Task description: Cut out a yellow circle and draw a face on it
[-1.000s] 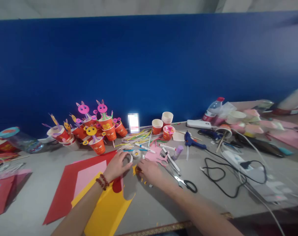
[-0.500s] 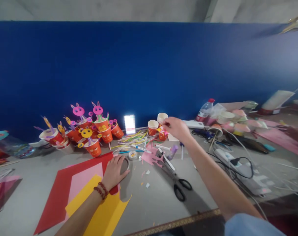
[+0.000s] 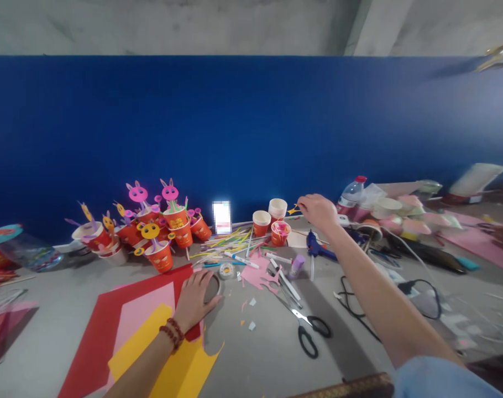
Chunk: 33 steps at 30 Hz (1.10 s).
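Note:
My right hand (image 3: 320, 211) is raised near the back of the table, fingertips pinched on a small yellow paper cutout (image 3: 293, 210). Just left of it stands a red paper cup (image 3: 280, 236) with pink and yellow cutouts inside. Palm down with fingers apart, my left hand (image 3: 195, 298) rests on red paper (image 3: 94, 331), beside a roll of tape (image 3: 215, 287) it partly covers. Pink paper (image 3: 146, 309) and yellow paper (image 3: 185, 359) lie over the red sheet. Black-handled scissors (image 3: 307, 326) lie spread on the table between my arms.
Red cups with animal-faced paper figures (image 3: 158, 257) stand at the left. Thin coloured sticks (image 3: 222, 241), markers (image 3: 291, 284) and a pink scrap (image 3: 258, 271) lie mid-table. A blue glue gun (image 3: 318, 247), a bottle (image 3: 351, 194) and cables (image 3: 351, 304) occupy the right side.
My right hand has moved right, away from the red cup, with the yellow cutout now visible in its fingers. The left hand stays on the paper. The view has tilted up slightly.

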Each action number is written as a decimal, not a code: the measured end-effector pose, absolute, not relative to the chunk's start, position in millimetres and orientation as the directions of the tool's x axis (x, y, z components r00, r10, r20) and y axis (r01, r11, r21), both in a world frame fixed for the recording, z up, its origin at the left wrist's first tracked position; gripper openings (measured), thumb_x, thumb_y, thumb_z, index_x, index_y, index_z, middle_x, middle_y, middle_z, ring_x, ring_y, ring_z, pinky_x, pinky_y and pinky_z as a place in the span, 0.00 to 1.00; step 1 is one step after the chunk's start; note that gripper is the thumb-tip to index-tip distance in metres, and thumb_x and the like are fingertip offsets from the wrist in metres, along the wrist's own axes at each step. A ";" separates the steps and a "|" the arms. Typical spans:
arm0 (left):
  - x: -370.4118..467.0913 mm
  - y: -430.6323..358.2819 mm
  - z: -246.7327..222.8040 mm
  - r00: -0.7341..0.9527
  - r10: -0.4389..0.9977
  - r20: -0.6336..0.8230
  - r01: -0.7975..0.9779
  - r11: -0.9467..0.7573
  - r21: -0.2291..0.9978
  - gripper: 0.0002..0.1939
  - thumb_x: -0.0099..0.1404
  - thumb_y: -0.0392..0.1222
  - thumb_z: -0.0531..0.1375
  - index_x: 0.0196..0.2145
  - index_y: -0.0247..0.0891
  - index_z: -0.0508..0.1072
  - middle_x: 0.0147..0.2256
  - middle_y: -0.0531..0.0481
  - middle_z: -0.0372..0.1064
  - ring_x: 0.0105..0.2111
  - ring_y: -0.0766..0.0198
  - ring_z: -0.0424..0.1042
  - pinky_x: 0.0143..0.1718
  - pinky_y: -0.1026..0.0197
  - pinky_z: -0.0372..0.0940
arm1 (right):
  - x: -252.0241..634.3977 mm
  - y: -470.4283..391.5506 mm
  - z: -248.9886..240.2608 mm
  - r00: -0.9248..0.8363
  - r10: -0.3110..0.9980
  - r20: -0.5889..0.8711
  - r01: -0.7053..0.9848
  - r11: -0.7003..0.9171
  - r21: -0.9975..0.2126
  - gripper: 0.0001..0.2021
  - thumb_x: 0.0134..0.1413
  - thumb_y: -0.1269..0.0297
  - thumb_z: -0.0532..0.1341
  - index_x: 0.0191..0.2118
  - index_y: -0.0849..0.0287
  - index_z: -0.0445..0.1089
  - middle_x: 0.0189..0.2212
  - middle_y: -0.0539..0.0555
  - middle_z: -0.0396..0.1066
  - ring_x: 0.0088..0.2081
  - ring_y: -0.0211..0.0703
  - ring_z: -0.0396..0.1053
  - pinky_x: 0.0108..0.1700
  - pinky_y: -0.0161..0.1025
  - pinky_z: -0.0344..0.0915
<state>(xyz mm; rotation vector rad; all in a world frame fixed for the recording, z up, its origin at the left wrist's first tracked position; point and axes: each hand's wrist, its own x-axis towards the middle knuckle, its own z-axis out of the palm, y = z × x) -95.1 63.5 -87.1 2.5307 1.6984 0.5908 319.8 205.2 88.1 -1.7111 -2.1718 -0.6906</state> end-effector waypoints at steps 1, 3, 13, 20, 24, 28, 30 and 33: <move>-95.2 63.7 -87.5 0.332 0.898 0.290 0.883 -0.404 0.238 0.30 0.63 0.52 0.59 0.60 0.42 0.63 0.58 0.41 0.63 0.57 0.46 0.61 0.54 0.45 0.59 | 320.5 206.9 91.2 -0.263 0.824 0.502 0.962 0.185 0.199 0.11 0.62 0.68 0.54 0.34 0.60 0.74 0.31 0.57 0.74 0.37 0.48 0.65 0.33 0.38 0.52; -95.4 63.7 -88.0 0.336 0.895 0.294 0.882 -0.408 0.237 0.30 0.63 0.52 0.60 0.60 0.42 0.63 0.58 0.41 0.63 0.57 0.45 0.61 0.54 0.45 0.59 | 322.2 209.4 97.2 -0.286 0.818 0.499 0.955 0.200 0.219 0.12 0.62 0.68 0.53 0.35 0.60 0.74 0.31 0.57 0.74 0.37 0.48 0.65 0.34 0.38 0.52; -94.6 63.1 -85.9 0.325 0.897 0.299 0.888 -0.398 0.229 0.28 0.64 0.53 0.59 0.59 0.41 0.64 0.57 0.41 0.64 0.57 0.46 0.62 0.54 0.45 0.60 | 324.4 205.7 109.8 -0.363 0.868 0.337 0.917 0.269 0.294 0.13 0.64 0.69 0.52 0.39 0.60 0.75 0.37 0.59 0.75 0.42 0.48 0.68 0.36 0.38 0.56; -95.5 63.5 -87.5 0.335 0.894 0.296 0.887 -0.405 0.220 0.29 0.64 0.53 0.59 0.60 0.40 0.63 0.58 0.41 0.63 0.57 0.46 0.61 0.54 0.46 0.59 | 281.8 217.3 64.9 -0.323 0.926 0.194 0.928 0.269 0.258 0.12 0.58 0.78 0.54 0.40 0.65 0.74 0.37 0.64 0.76 0.41 0.49 0.73 0.35 0.36 0.60; -95.7 64.0 -89.2 0.333 0.892 0.306 0.887 -0.407 0.220 0.29 0.64 0.53 0.59 0.60 0.41 0.63 0.57 0.42 0.64 0.56 0.47 0.61 0.54 0.46 0.59 | 272.1 219.6 46.3 -0.277 0.953 0.123 0.947 0.250 0.201 0.15 0.58 0.79 0.53 0.48 0.64 0.71 0.44 0.65 0.75 0.39 0.48 0.75 0.36 0.36 0.63; -95.7 64.5 -90.4 0.338 0.884 0.323 0.884 -0.416 0.212 0.29 0.64 0.54 0.59 0.60 0.41 0.63 0.57 0.41 0.64 0.56 0.46 0.62 0.53 0.46 0.60 | 277.4 219.4 45.1 -0.270 0.963 0.023 0.953 0.264 0.148 0.14 0.58 0.72 0.56 0.48 0.58 0.71 0.46 0.60 0.76 0.41 0.48 0.75 0.35 0.35 0.64; -95.9 64.8 -90.8 0.339 0.884 0.323 0.884 -0.417 0.210 0.30 0.64 0.55 0.59 0.60 0.41 0.63 0.57 0.41 0.64 0.56 0.46 0.62 0.53 0.46 0.60 | 280.4 220.0 47.2 -0.284 0.959 -0.028 0.950 0.285 0.129 0.10 0.58 0.68 0.57 0.43 0.56 0.73 0.44 0.57 0.77 0.43 0.48 0.74 0.36 0.35 0.64; -96.3 65.2 -90.7 0.340 0.887 0.313 0.884 -0.415 0.217 0.30 0.64 0.55 0.59 0.60 0.41 0.63 0.58 0.41 0.63 0.56 0.45 0.61 0.53 0.45 0.59 | 280.4 222.6 49.0 -0.297 0.951 -0.088 0.945 0.305 0.114 0.10 0.57 0.66 0.58 0.41 0.54 0.75 0.43 0.56 0.77 0.45 0.50 0.73 0.39 0.36 0.64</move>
